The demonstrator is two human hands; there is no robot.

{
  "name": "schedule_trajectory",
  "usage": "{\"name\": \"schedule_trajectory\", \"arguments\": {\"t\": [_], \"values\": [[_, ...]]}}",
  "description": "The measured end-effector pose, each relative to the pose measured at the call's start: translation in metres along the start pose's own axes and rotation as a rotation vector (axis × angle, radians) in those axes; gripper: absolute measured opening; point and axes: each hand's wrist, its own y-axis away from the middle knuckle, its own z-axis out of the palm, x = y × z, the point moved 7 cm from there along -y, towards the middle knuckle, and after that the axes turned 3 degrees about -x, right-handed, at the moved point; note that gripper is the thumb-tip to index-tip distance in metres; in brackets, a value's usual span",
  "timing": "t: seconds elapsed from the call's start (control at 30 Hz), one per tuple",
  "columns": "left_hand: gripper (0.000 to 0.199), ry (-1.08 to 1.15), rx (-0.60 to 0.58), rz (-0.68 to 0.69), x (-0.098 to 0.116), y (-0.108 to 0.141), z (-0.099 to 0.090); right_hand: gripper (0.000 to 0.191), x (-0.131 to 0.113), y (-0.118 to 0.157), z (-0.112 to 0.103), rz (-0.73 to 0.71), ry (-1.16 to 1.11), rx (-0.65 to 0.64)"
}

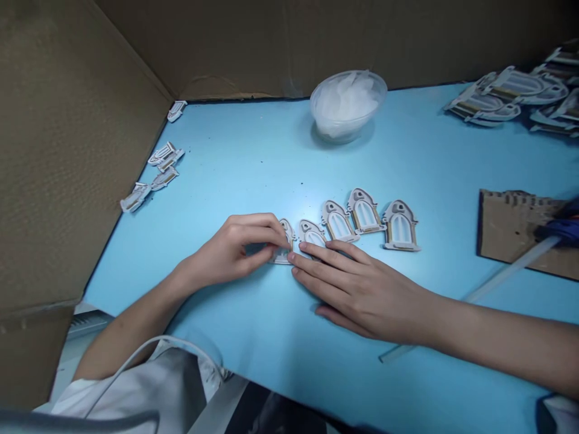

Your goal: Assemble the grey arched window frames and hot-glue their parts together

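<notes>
Several small arched window-shaped pieces lie in a row on the blue table [253,181]. My left hand [246,244] has its fingers bent and closed on the leftmost piece [283,256], which they partly cover. My right hand [357,286] lies flat with fingers stretched, its fingertips over the lower part of the second piece [311,231] and close to my left fingertips. Just above the right hand is a third piece [338,222]. Beside it are a fourth piece [364,212] and, at the right end, a fifth piece [400,226].
A clear bowl [346,108] of translucent white pieces stands at the back. Larger arched pieces [520,87] are piled back right. Cardboard [502,226] lies at right beneath a blue tool [563,231] with a translucent stick [520,265]. Small loose pieces [165,178] lie by the left cardboard wall [67,150].
</notes>
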Motion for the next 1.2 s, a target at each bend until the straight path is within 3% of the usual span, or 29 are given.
{"name": "schedule_trajectory", "arguments": {"t": [0.2, 0.4, 0.57, 0.67, 0.8, 0.93, 1.07, 1.2], "values": [[0.046, 0.009, -0.124, 0.077, 0.009, 0.002, 0.002, 0.051, 0.001, 0.002, 0.000, 0.005, 0.010, -0.002], [0.036, 0.042, -0.182, 0.072, 0.008, 0.002, -0.001, 0.050, 0.001, 0.001, -0.002, -0.001, -0.006, 0.022], [0.040, 0.019, -0.212, 0.078, 0.007, 0.005, -0.005, 0.050, 0.001, 0.002, -0.001, -0.002, 0.010, 0.015], [0.030, 0.009, -0.158, 0.090, 0.006, 0.004, -0.004, 0.050, 0.001, 0.002, -0.001, -0.002, 0.029, 0.011], [0.005, 0.025, 0.015, 0.077, 0.001, -0.001, -0.002, 0.051, 0.002, 0.002, -0.002, 0.000, 0.024, 0.023], [0.015, -0.035, 0.086, 0.009, -0.007, -0.004, 0.003, 0.052, 0.002, 0.002, -0.001, 0.002, 0.027, 0.011], [0.008, -0.142, 0.152, -0.012, -0.009, -0.001, 0.000, 0.052, 0.002, 0.002, 0.000, 0.006, 0.036, 0.004], [0.011, -0.114, 0.248, -0.030, -0.013, 0.002, -0.002, 0.052, 0.002, 0.002, 0.000, 0.009, 0.032, 0.007]]}}
